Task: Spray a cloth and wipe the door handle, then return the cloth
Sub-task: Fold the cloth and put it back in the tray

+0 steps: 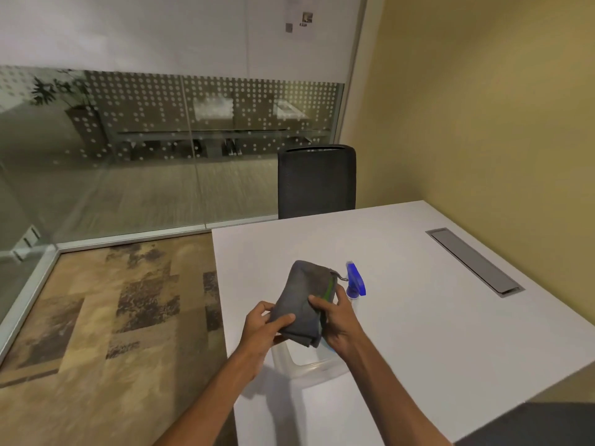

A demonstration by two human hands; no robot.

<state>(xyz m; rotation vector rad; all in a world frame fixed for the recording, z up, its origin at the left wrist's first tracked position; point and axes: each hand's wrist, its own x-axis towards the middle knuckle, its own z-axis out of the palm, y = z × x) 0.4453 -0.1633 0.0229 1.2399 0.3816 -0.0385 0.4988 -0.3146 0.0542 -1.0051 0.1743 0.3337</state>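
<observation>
A folded grey cloth point(304, 296) with a green stripe is held up over the white table point(418, 317) by both hands. My left hand point(264, 326) grips its lower left edge, thumb on top. My right hand point(336, 320) holds its right side near the stripe. Just behind my right hand stands a spray bottle point(355, 281) with a blue trigger head; its clear body is mostly hidden by the hand and cloth. No door handle is in view.
A clear plastic container point(309, 365) sits on the table under my hands. A grey cable hatch point(473, 260) lies at the table's right. A dark chair point(317, 181) stands behind the table. Glass partition walls point(128, 156) and patterned carpet point(112, 317) are to the left.
</observation>
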